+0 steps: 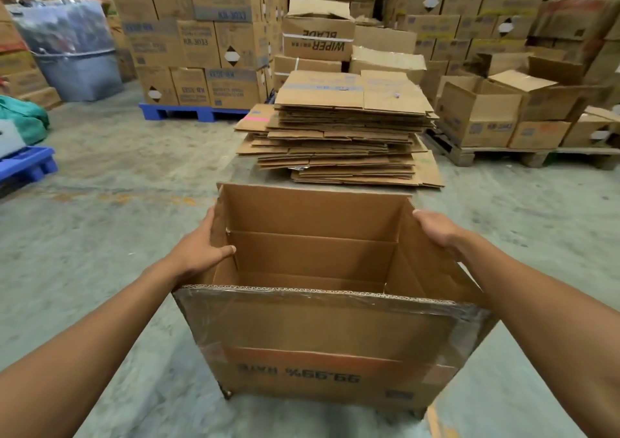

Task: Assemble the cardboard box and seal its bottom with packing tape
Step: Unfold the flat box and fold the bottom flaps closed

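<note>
An opened brown cardboard box (322, 330) stands in front of me with its flaps up and its inside showing. Upside-down print and old clear tape mark its near wall. My left hand (198, 249) grips the left flap, thumb inside and fingers outside. My right hand (436, 229) holds the right flap near its top edge, fingers over the outside. No tape roll or dispenser is in view.
A stack of flattened cartons (342, 128) lies on a grey table (241, 172) just behind the box. Stacked printed cartons on a blue pallet (191, 112) fill the back. Open boxes on a wooden pallet (469, 155) stand right. Concrete floor (110, 202) spreads left.
</note>
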### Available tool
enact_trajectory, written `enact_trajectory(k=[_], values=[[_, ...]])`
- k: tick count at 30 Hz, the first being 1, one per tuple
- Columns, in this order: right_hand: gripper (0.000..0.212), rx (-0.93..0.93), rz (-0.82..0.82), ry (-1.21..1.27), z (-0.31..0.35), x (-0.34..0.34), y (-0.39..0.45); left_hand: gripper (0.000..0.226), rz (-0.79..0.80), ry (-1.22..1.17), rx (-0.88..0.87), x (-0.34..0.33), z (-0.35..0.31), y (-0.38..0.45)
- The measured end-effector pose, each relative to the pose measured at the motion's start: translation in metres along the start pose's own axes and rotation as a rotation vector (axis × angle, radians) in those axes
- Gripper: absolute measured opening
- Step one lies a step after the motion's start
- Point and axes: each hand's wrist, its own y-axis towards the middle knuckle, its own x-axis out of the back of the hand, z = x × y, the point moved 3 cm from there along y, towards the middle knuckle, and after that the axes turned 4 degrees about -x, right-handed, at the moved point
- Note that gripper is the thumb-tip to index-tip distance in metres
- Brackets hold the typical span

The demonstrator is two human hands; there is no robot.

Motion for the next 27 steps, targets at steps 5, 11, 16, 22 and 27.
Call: enact_trajectory(k=[5,11,16,22,27], values=[[0.050,-0.040,-0.032,-0.053,0.005,0.000,0.010,0.104,0.006,0.152,-0.013,0.002,-0.005,-0.009],[0.038,0.075,-0.295,-0.105,0.003,0.004,0.003,0.096,-0.059,0.212,0.002,0.006,-0.010,-0.018],[0.043,0.374,-0.436,-0.397,0.008,0.005,-0.014,0.071,-0.303,0.364,-0.019,0.013,-0.030,-0.037],[0.061,0.424,-0.264,-0.767,0.008,-0.001,-0.008,0.092,-0.091,0.324,-0.130,-0.001,-0.023,-0.054],[0.077,0.309,-0.025,-0.788,0.020,-0.015,0.002,0.115,0.098,0.234,-0.243,-0.013,-0.019,-0.057]])
